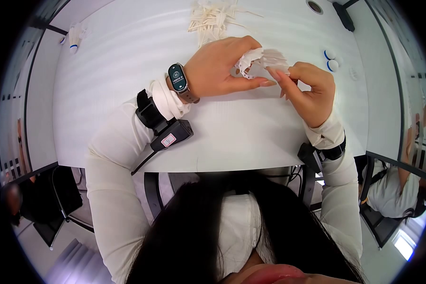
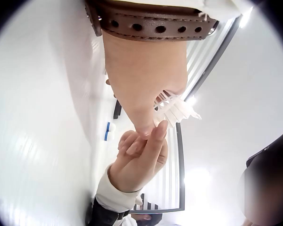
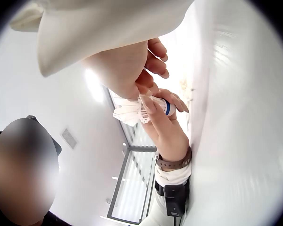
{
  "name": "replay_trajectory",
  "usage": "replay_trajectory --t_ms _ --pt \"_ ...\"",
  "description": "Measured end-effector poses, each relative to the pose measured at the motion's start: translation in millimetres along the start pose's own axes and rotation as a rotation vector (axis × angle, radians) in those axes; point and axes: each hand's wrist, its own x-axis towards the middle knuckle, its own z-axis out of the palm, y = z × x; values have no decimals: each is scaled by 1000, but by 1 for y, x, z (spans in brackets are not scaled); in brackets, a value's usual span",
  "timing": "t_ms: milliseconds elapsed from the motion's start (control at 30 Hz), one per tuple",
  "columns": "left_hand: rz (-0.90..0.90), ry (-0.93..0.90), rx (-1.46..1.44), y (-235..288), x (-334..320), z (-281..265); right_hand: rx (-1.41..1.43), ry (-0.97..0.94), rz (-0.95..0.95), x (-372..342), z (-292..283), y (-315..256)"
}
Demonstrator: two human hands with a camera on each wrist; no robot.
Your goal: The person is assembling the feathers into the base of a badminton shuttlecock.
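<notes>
Over the table my left hand (image 1: pixel 217 66) grips a white shuttlecock (image 1: pixel 273 57), fingers and thumb curled round its lower part. Its feather skirt (image 2: pixel 178 112) sticks out past the hand in the left wrist view. A blue band (image 3: pixel 168 108) on its base shows between the left fingers in the right wrist view. At the skirt's feather end, my right hand (image 1: pixel 313 90) pinches a feather between thumb and forefinger. The other right fingers curl underneath, partly hidden in the head view.
A pile of thin cream-coloured sticks (image 1: pixel 210 21) lies at the back of the white table (image 1: pixel 232 137). Another shuttlecock (image 1: pixel 74 41) lies at the far left. Two white, blue-banded bases (image 1: pixel 332 65) sit at the right. A round hole (image 1: pixel 314 6) is near the back edge.
</notes>
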Motion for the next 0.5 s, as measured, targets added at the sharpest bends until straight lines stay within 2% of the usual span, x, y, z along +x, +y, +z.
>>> replay_trajectory --t_ms 133,333,500 --pt "25 20 -39 -1 0 3 21 16 32 0 3 0" --pt "-65 -96 0 0 -2 -3 49 39 55 -1 10 4" --pt "-53 -83 0 -1 -2 -3 55 47 66 0 11 3"
